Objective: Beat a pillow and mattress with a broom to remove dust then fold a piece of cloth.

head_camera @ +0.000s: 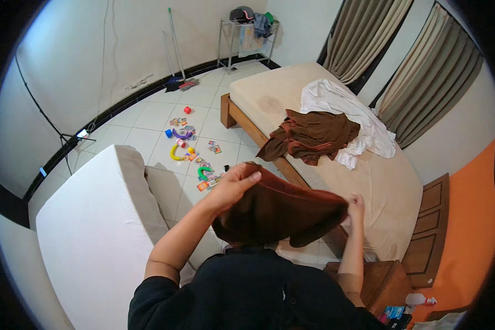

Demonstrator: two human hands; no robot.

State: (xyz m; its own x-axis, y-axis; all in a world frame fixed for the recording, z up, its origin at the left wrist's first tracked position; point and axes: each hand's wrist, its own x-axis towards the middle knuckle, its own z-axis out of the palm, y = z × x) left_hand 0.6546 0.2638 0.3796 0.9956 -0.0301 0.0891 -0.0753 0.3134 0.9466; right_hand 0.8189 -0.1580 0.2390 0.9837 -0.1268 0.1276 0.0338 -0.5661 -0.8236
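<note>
A brown cloth with a reddish underside or edge [280,210] hangs stretched in front of my body. My left hand [241,181] grips its upper left corner between thumb and fingers. At the cloth's right end, my right hand [355,206] is closed on the edge, slightly blurred. Beyond it, a crumpled brown and reddish cloth [321,134] lies on the bed, partly over a bunched white sheet [334,97]. The mattress [268,86] has a cream cover and a stain near its far end.
A white-covered mattress [90,218] stands at the left. Toys and cards [189,156] lie scattered on the tiled floor. Beyond are a broom and dustpan [177,83] and a metal rack [247,37]. A wooden cabinet [369,280] with a spray bottle [416,299] beside it is at the lower right.
</note>
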